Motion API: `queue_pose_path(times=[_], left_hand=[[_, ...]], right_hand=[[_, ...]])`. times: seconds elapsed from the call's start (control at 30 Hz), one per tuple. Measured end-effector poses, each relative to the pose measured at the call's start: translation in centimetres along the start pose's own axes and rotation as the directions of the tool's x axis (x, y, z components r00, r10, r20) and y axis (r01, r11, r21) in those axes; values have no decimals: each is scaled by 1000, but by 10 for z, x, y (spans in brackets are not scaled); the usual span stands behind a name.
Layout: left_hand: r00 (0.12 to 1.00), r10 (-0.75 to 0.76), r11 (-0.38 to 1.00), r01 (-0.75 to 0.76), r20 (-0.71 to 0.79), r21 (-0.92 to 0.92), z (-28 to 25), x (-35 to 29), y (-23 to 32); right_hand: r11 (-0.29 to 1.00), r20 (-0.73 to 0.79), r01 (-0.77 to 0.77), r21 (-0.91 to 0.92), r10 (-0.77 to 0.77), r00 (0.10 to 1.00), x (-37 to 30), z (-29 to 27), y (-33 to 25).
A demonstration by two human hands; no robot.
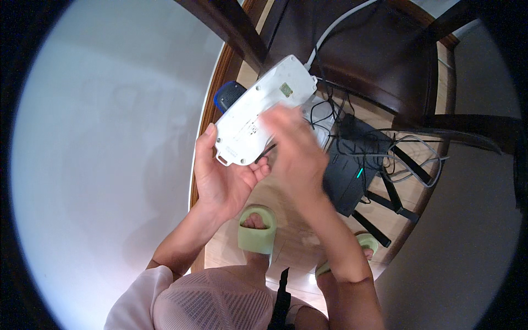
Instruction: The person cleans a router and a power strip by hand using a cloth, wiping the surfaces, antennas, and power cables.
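Observation:
A white power strip (247, 124) is held up underside first, with screws, small printing and a little gold-green sticker showing. My left hand (220, 181) grips its near end, thumb on the edge and fingers curled beneath. Over the strip's right side is my right hand (300, 148), smeared by motion, so its fingers and anything in them cannot be made out. A short piece of black cord (266, 153) shows between the two hands, under the strip. From the strip's far end a thick white cord (330, 33) runs up and away.
A black router-like box (352, 176) with a green light stands on the right amid tangled black and grey cables (410, 159). Behind is a dark brown chair seat (363, 55). A blue-rimmed black object (228, 96) lies past the strip. The white wall (110, 137) is close on the left.

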State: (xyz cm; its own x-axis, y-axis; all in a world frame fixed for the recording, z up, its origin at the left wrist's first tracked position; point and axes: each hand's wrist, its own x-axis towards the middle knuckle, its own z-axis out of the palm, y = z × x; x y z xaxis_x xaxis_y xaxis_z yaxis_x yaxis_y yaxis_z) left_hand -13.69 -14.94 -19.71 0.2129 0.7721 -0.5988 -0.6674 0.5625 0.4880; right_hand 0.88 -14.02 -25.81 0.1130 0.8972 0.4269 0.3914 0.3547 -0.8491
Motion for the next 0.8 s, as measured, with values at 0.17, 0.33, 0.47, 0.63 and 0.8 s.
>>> queue_pose_path(times=[0.17, 0.33, 0.47, 0.63, 0.8], left_hand=[[942, 164, 986, -159, -292, 41, 16, 2, -6], [998, -5, 1000, 5, -67, 7, 1, -4, -4], [943, 136, 991, -133, -304, 32, 35, -1, -9], [998, -13, 1000, 14, -60, 2, 3, -3, -4], [987, 4, 1000, -7, -160, -18, 10, -1, -6]], right_hand=[[964, 175, 192, 182, -223, 959, -20, 5, -24], [982, -87, 8, -188, -24, 996, 29, -2, 37], [990, 40, 113, 84, -116, 992, -3, 12, -17], [998, -40, -53, -26, 52, 998, 32, 5, 24], [996, -6, 55, -75, -55, 998, 20, 8, 6]])
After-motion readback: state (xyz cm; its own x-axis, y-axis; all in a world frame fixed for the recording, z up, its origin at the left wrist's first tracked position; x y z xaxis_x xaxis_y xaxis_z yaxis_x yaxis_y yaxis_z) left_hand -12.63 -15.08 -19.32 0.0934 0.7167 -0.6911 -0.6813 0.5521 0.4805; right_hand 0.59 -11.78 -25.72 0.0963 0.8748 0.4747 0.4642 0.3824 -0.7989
